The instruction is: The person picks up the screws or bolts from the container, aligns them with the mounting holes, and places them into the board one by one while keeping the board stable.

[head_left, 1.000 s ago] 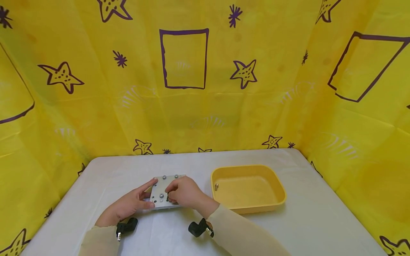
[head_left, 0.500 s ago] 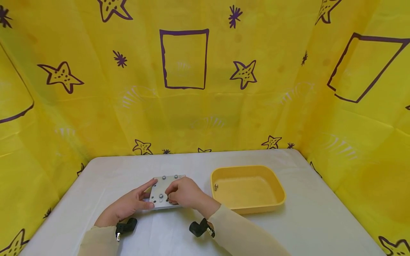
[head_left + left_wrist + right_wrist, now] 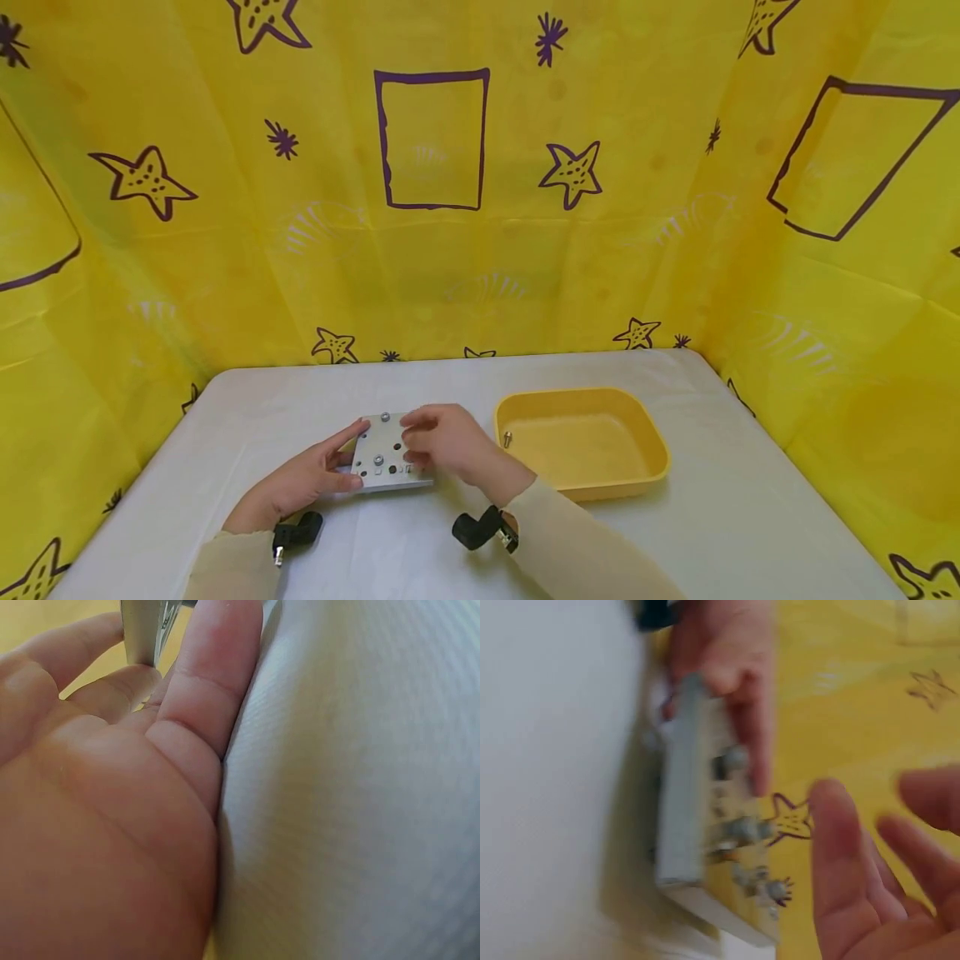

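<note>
A light grey metal plate (image 3: 384,437) with several holes lies on the table, silvery bolts standing out of its top. My left hand (image 3: 303,477) grips its left side, the thumb at the near corner and the forefinger at the far one. In the left wrist view the palm (image 3: 112,825) lies beside the white cloth and the fingers reach the metal. My right hand (image 3: 453,442) hovers over the plate's right part, partly hiding it. Its fingers (image 3: 836,847) are loosely spread with nothing between them in the right wrist view. One bolt (image 3: 378,460) sits near a dark hole (image 3: 392,469).
A yellow tray (image 3: 585,492) stands right of the plate, beside my right forearm. One small bolt (image 3: 507,439) lies inside at its left wall. White cloth covers the table (image 3: 390,550), and yellow patterned curtains (image 3: 435,275) enclose it at the back and sides.
My right hand has come off the near part of the plate and moved slightly up and right, its fingers spreading from a pinch. The left hand and the plate have stayed put.
</note>
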Available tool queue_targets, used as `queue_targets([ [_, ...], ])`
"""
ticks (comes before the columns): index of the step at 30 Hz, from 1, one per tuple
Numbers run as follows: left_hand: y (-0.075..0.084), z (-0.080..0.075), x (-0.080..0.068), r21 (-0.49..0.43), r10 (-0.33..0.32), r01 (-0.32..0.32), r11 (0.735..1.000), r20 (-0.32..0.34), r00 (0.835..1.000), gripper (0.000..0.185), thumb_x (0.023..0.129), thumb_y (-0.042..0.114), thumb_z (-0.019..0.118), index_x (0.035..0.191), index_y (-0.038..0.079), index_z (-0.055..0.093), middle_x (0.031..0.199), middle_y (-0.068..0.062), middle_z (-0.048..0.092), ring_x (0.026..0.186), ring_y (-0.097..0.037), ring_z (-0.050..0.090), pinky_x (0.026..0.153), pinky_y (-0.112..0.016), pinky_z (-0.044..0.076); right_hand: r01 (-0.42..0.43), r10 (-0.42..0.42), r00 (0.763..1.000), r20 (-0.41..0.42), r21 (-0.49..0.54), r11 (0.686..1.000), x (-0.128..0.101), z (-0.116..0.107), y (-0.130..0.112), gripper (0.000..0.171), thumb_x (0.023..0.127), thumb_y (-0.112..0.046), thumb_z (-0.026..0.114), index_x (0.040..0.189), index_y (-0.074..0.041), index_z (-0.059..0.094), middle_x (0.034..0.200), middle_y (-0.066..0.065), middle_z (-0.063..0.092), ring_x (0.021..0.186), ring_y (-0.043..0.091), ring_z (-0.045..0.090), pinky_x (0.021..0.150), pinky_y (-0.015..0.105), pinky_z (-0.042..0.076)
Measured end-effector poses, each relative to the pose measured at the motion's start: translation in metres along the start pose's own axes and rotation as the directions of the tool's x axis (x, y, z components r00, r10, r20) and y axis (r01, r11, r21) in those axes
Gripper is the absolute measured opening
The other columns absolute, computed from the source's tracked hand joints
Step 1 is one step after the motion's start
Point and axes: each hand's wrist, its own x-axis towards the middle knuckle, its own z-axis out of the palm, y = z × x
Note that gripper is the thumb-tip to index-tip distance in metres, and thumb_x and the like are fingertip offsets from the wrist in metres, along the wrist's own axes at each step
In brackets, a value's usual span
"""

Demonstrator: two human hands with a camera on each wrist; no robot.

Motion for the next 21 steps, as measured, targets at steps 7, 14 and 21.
queue_targets([
  [7,-0.002,-0.001,0.0,-0.024,0.04,-0.039,0.999,0.033,0.999,0.099,0.082,0.015,0.082,0.161,0.018,0.022,0.146,-0.025,0.043,0.118,-0.031,0.054,0.096,-0.036,0.042,0.114,-0.005,0.984,-0.179,0.607,0.786,-0.017,-0.075,-0.006,0.051,0.099,-0.029,0.062,0.142,-0.006,0.048,0.135,0.02,0.053,0.112,0.039,0.062,0.087,0.043,0.052],
  [14,-0.002,-0.001,-0.001,-0.022,0.031,-0.031,0.999,0.027,0.999,0.1,0.081,0.015,0.083,0.161,0.018,0.022,0.147,-0.026,0.041,0.117,-0.031,0.054,0.096,-0.038,0.043,0.115,0.006,0.97,-0.241,0.484,0.867,-0.037,-0.127,0.011,0.054,0.098,-0.021,0.064,0.147,-0.009,0.044,0.141,0.02,0.045,0.12,0.043,0.055,0.09,0.045,0.051],
  [21,-0.002,-0.001,0.001,-0.025,0.041,-0.04,0.999,0.041,0.998,0.1,0.082,0.015,0.082,0.161,0.019,0.02,0.147,-0.026,0.04,0.12,-0.031,0.053,0.099,-0.042,0.041,-0.026,0.039,0.974,-0.222,0.061,0.998,-0.039,-0.136,0.035,0.055,0.089,-0.007,0.073,0.14,-0.009,0.055,0.144,0.02,0.046,0.107,0.036,0.062,0.083,0.044,0.054],
])
